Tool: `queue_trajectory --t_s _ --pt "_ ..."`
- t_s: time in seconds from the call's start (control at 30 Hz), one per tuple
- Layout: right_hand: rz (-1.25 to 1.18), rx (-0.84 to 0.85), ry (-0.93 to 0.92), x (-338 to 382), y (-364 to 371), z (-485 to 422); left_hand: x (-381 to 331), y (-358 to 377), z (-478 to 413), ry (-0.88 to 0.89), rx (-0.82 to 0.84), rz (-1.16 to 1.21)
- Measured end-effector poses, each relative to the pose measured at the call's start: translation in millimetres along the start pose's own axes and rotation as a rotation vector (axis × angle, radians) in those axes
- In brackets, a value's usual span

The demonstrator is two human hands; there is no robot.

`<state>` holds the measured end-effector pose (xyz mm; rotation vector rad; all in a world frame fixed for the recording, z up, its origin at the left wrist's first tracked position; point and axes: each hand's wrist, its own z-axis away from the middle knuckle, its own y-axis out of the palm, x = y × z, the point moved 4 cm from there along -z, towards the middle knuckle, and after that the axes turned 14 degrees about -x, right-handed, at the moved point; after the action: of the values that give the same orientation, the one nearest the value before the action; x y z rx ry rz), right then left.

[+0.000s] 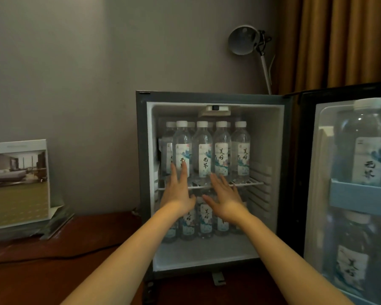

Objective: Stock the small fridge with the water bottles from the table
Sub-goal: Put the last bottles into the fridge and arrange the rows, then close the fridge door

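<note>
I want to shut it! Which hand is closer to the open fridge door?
Right. The right hand is just left of the fridge door; the left hand is farther left, beyond the right one.

I see the small dark-framed fridge [141, 150] standing open, its door [317, 194] swung out to the right. Clear plastic water bottles with white caps and printed white labels [203, 155] stand upright in rows on the wire shelf [251, 184]. More bottles stand upright on the floor beneath and in the door racks
</note>
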<state>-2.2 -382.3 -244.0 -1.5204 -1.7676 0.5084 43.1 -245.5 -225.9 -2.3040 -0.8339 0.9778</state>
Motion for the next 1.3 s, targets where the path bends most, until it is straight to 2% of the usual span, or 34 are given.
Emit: queue_trajectory --t_s 0.1,0.2,0.3,0.5,0.7,0.93,1.07,1.2,1.3 --pt "-0.157 -0.051 0.027 -7.1 -15.5 16.7 2.7 -5.4 16.9 -0.019 -0.089 0.037" --pt "-0.256 -0.088 0.086 -16.0 -40.1 39.8 6.6 -6.1 41.8 0.079 -0.211 0.206" --pt "-0.224 -0.136 0.111 -27.8 -69.7 70.1 8.0 6.8 66.0 0.105 -0.124 0.238" --pt "-0.224 -0.385 0.133 -53.6 -125.5 157.3 -21.2 38.4 120.0 0.216 0.037 0.32" --pt "-0.013 -0.739 0.228 -94.9 -187.2 241.3 -106.5 55.1 171.8 0.426 0.145 0.507" --pt "0.148 -0.936 0.36 -132.6 -266.2 297.6 -218.2 65.3 219.6 0.691 0.174 0.676" --pt "0.13 -1.107 0.489 -152.8 -315.0 305.0 -269.2 51.8 221.2 0.756 0.091 0.789" --pt "-0.016 -1.038 0.674 -185.7 -337.2 287.3 -306.2 31.0 209.3 0.805 -0.032 0.814" --pt "-0.158 -0.999 0.722 -201.9 -340.6 272.8 -322.0 20.1 198.1 0.838 -0.173 0.767"
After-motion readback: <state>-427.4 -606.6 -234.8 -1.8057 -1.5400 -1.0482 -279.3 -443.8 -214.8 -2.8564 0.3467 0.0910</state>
